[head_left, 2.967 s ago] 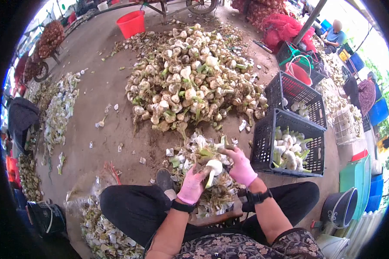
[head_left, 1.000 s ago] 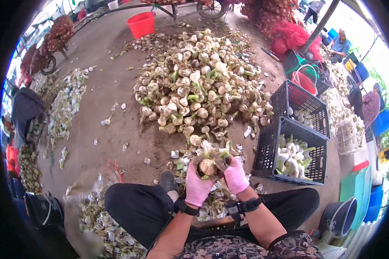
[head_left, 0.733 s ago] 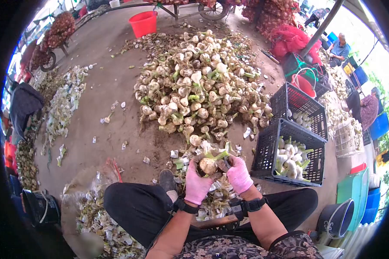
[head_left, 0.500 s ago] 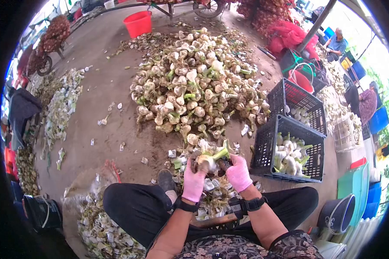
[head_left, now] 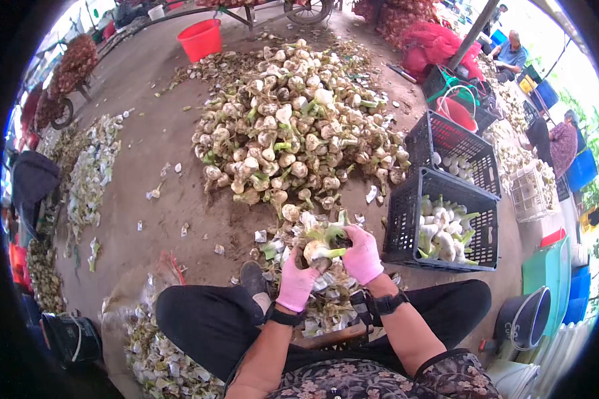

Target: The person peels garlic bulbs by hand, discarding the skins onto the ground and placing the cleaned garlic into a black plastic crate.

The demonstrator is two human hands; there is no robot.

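My left hand (head_left: 297,280), in a pink glove, is closed around a garlic bulb (head_left: 313,251) whose pale green stem points right. My right hand (head_left: 362,256), gloved alike, is closed just right of the bulb, its fingertips at a greenish strip of garlic skin (head_left: 329,233). The fingertips are partly hidden. Under both hands lies a heap of peeled skins (head_left: 329,296) between my legs. Ahead rises a big pile of untrimmed garlic (head_left: 293,126). To the right, a black crate (head_left: 398,229) holds cleaned white bulbs with stems.
Behind that crate stands a second black crate (head_left: 422,136) with white bulbs, near a red bucket (head_left: 458,114). Another red bucket (head_left: 200,41) stands beyond the pile. A dark bucket (head_left: 522,319) is at right. Discarded skins (head_left: 90,173) lie left. Two people sit at far right.
The bulb has turned in my left hand, its stem now lower and pointing right. My right hand has moved up and slightly left. The whole view has shifted a little.
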